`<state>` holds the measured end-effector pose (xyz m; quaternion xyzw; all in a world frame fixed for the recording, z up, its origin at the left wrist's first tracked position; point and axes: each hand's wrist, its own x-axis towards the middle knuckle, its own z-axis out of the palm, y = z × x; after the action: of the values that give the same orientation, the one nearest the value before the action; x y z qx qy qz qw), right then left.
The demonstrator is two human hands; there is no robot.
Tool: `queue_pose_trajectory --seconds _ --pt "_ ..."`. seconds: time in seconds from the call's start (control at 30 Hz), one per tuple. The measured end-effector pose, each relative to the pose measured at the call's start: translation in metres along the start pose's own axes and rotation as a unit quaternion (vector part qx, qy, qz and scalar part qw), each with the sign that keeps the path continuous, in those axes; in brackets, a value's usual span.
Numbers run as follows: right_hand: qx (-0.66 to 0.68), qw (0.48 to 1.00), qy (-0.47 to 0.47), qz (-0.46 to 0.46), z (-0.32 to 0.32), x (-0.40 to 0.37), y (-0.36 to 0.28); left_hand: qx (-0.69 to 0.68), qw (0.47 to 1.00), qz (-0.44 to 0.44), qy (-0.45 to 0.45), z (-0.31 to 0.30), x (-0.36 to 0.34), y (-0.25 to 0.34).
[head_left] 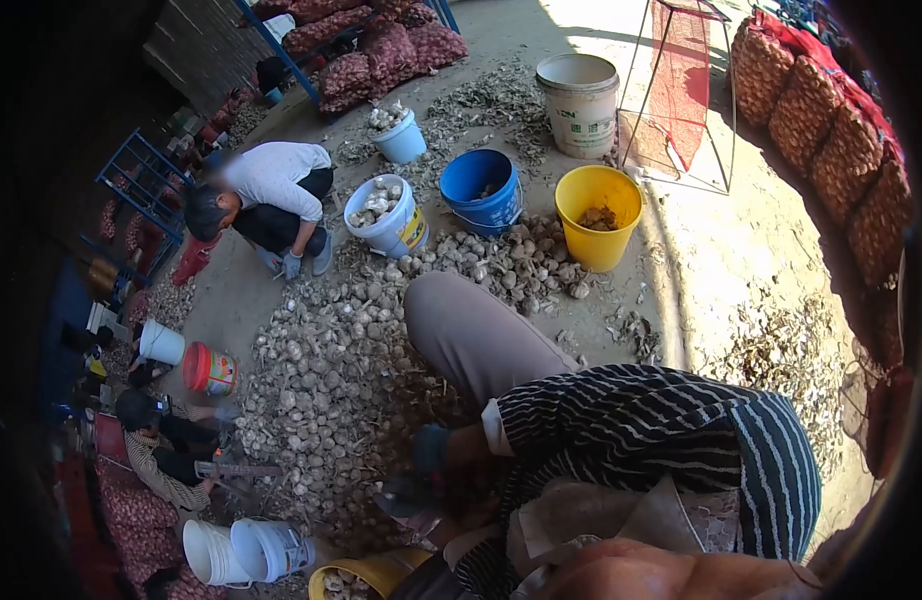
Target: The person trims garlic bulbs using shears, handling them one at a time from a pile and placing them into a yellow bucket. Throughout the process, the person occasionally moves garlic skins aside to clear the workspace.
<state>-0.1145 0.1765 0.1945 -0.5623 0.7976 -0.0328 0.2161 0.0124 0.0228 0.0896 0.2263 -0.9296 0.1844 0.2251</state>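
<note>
My right hand (431,447), in a blue glove, reaches from a striped sleeve into the shade beside my knee. Its fingers are dark and blurred. Just below it is my left hand (424,515), also in shadow, near a dark shape; I cannot tell what it holds. A large heap of garlic bulbs (321,400) spreads in front of both hands. Close under my left hand stands a yellow bucket (386,570) with garlic bulbs inside.
Beyond my knee are a yellow bucket (600,245), a blue bucket (481,212) and a white bucket (386,235) of garlic. One person (271,190) crouches across the heap; another person (161,450) sits at left. Filled red mesh sacks (811,110) line the right.
</note>
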Motion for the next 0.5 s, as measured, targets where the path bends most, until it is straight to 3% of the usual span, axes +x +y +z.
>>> queue_pose_trajectory --seconds 0.07,0.13,0.17,0.23,0.33,0.5 --pt "-0.010 1.000 0.008 0.008 0.002 0.001 0.017 -0.009 1.000 -0.011 -0.010 0.005 -0.002 -0.009" --pt "0.034 0.993 0.115 -0.021 0.018 0.003 0.038 -0.012 1.000 -0.017 -0.016 0.011 -0.003 -0.017" --pt "0.032 0.992 0.119 -0.022 0.027 0.003 0.045 -0.015 1.000 -0.020 -0.018 0.012 -0.004 -0.020" --pt "0.307 0.918 0.242 0.063 0.048 0.010 0.054 -0.017 0.999 -0.024 -0.022 0.014 -0.006 -0.025" --pt "0.385 0.895 0.190 0.121 0.101 0.057 0.088 -0.017 0.999 -0.023 -0.028 0.014 -0.006 -0.030" --pt "0.247 0.952 0.166 0.071 0.106 0.036 0.090 -0.018 0.999 -0.022 -0.040 0.019 -0.006 -0.036"
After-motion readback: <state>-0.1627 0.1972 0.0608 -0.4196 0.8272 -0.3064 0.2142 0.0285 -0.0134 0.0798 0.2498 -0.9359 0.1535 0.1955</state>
